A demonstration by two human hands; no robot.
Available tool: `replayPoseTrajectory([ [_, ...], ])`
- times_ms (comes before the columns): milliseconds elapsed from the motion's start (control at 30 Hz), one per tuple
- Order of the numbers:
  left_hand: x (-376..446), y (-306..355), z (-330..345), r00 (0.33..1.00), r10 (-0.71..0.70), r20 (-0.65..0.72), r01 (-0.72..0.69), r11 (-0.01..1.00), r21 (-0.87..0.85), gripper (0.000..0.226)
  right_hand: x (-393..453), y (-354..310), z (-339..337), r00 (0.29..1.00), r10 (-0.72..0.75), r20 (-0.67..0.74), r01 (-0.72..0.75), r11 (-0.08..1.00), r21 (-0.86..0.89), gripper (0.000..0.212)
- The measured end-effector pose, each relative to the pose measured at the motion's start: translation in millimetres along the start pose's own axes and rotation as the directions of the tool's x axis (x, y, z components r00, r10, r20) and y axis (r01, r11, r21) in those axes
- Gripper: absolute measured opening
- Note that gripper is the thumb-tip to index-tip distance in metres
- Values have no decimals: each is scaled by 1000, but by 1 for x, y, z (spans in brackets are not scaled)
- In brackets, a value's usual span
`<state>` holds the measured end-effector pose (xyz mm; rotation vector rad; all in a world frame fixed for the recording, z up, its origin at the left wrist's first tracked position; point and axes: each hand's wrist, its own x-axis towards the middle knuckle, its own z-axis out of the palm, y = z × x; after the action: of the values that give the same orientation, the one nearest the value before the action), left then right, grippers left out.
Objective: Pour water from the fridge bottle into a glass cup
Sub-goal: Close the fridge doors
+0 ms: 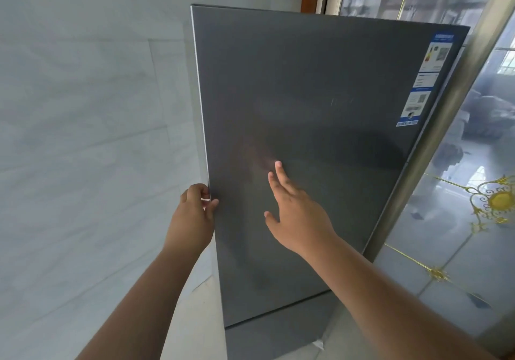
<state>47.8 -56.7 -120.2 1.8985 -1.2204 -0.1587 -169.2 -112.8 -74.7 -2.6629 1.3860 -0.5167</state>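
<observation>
A tall dark grey fridge point(320, 108) fills the middle of the view with its upper door closed. My left hand point(192, 214) grips the door's left edge, fingers curled round it. My right hand point(295, 209) lies with straight fingers against the door's front, a little right of the left hand. A seam low down separates the upper door from a lower door point(278, 334). No bottle or glass cup is in view.
A pale tiled wall point(92, 136) runs along the left of the fridge. On the right stands a reflective glass panel point(473, 178) with gold ornaments and a metal frame. Blue and white labels point(426, 78) sit on the door's upper right.
</observation>
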Motion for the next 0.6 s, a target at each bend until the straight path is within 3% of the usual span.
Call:
replayPoseTrajectory([
  [233,-6,7,-1,999,-31,-16,30,998,-60,20,-3,2,-2,1000,6,-14,-5,998,66,72],
  [367,-38,11,5,996,-67,-61,60,992,-113,13,-20,15,-2,993,121,-13,-117,980,162,54],
  [467,-69,14,29,994,-19,112,27,997,-66,12,-45,39,8,973,231,-11,-228,964,141,53],
  [600,-76,38,73,914,75,398,-111,992,67,33,-85,89,17,897,440,34,-440,886,146,54],
])
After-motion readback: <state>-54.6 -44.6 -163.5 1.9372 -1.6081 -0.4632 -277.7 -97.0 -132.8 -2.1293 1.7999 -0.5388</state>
